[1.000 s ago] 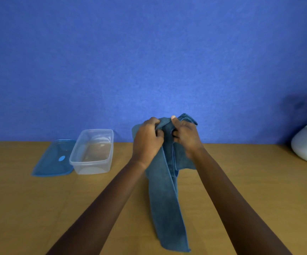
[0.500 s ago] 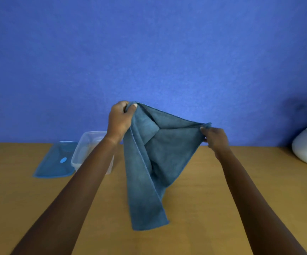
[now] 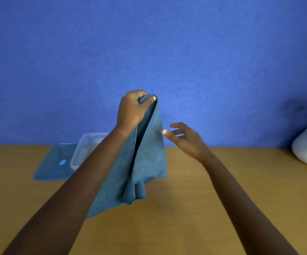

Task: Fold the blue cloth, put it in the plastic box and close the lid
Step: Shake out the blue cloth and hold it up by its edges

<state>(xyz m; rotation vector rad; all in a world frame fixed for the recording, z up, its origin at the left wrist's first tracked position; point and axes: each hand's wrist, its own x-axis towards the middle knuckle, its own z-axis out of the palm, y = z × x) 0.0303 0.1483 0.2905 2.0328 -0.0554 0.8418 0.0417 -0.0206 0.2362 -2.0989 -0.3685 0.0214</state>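
Since 0.5 s ago the right hand (image 3: 185, 139) has let go of the blue cloth (image 3: 149, 153); it now hovers just right of it, fingers spread, holding nothing. The left hand (image 3: 132, 109) is raised and pinches the cloth's top edge, so the cloth hangs doubled over the desk (image 3: 222, 199). At the far left of the desk stands the plastic box (image 3: 83, 148), uncovered, its blue lid (image 3: 53, 162) lying flat just left of it. A white plant pot (image 3: 305, 148) sits far right.
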